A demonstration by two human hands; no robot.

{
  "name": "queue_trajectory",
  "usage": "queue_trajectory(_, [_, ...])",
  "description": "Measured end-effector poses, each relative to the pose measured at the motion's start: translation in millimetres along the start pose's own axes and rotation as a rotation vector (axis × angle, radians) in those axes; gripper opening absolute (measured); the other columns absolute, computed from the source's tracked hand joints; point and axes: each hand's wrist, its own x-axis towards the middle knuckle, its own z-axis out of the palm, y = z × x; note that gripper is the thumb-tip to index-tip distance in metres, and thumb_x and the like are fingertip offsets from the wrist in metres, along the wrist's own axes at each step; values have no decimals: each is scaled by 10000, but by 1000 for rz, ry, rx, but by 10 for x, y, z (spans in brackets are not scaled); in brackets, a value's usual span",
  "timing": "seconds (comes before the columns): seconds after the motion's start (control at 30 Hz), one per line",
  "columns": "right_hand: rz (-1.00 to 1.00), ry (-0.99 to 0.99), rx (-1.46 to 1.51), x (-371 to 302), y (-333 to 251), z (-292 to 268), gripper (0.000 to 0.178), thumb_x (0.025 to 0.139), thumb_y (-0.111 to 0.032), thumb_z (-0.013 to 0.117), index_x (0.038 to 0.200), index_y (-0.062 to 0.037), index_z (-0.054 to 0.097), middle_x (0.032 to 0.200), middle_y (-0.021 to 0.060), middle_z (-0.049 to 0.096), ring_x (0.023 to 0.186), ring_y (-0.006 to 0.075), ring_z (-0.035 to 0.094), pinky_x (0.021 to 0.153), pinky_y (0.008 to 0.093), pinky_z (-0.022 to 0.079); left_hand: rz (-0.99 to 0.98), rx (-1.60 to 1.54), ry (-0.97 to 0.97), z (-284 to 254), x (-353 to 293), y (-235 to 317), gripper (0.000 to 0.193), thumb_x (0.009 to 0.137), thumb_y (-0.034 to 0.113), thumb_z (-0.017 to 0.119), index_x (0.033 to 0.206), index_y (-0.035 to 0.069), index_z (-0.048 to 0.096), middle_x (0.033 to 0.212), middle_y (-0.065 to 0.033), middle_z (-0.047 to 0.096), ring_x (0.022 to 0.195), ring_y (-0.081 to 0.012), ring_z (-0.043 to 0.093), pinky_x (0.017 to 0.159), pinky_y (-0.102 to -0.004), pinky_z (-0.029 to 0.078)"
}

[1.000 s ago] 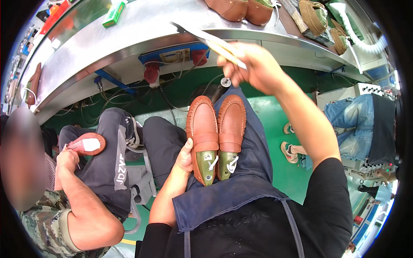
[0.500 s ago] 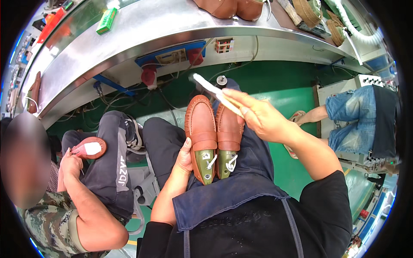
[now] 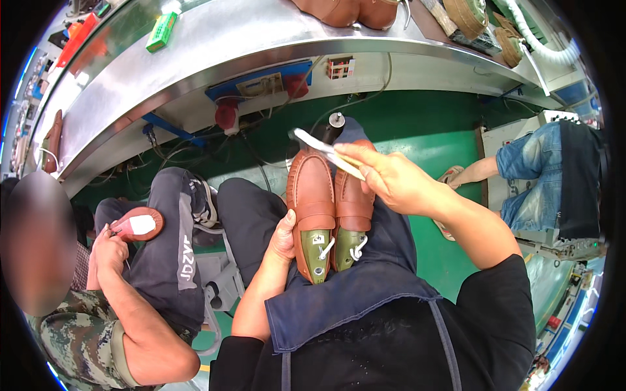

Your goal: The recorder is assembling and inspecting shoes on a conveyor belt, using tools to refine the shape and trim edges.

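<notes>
Pinched in the right hand (image 3: pixel 396 180), a slim pale tool (image 3: pixel 319 144) slants over brown moccasin loafers (image 3: pixel 313 186), long axes toes-forward, just under and left of that grip, the left hand (image 3: pixel 283 238) clasping one nearer its heel.

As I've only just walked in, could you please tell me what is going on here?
A seated person has two brown shoes on the lap, with green forms inside. The left hand holds the left one by its side; the right hand holds a slim, pale tool over the toes, its tip blurred, so contact is unclear. To the left, a co-worker's hand holds a reddish shoe. More brown shoes stand on the metal bench.
</notes>
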Motion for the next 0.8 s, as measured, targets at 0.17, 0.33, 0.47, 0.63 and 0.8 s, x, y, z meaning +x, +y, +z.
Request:
queue_trajectory(0.17, [-44, -29, -69, -39, 74, 11, 495, 1045, -137, 473, 1536, -79, 493, 886, 254, 698, 707, 410, 669, 696, 454, 549, -45, -111, -17, -10, 20, -8, 899, 938, 545, 742, 1593, 44, 382, 1493, -211, 580, 1314, -358, 625, 1121, -541, 510])
queue_trajectory(0.33, [-30, 118, 112, -233, 11, -94, 505, 1076, -143, 439, 1578, -100, 468, 816, 66, 670, 658, 194, 615, 696, 385, 550, -21, -147, -40, -7, -15, -23, 895, 948, 569, 713, 1607, 68, 374, 1526, -201, 556, 1346, -367, 599, 1146, -556, 485])
queue_trajectory(0.47, [73, 265, 138, -523, -21, -265, 500, 1085, -149, 409, 1577, -104, 488, 777, 31, 642, 572, 72, 478, 559, 252, 437, -19, -169, -22, -80, 1, -45, 895, 954, 594, 689, 1614, 82, 370, 1551, -192, 537, 1374, -373, 574, 1170, -570, 456])
queue_trajectory(0.63, [199, 212, 95, -759, 43, -257, 465, 1090, -153, 442, 1546, -79, 498, 813, 130, 660, 723, 223, 648, 737, 378, 546, -27, -204, -54, -128, 44, -51, 870, 963, 580, 684, 1610, 84, 380, 1555, -190, 534, 1379, -372, 569, 1174, -573, 452])
queue_trajectory(0.8, [163, 260, 146, -777, 187, -131, 476, 1083, -143, 441, 1551, -68, 485, 750, 123, 659, 667, 244, 647, 722, 387, 549, -11, -200, 1, -90, 78, -40, 869, 958, 580, 687, 1609, 88, 388, 1558, -186, 535, 1386, -374, 564, 1178, -572, 449])
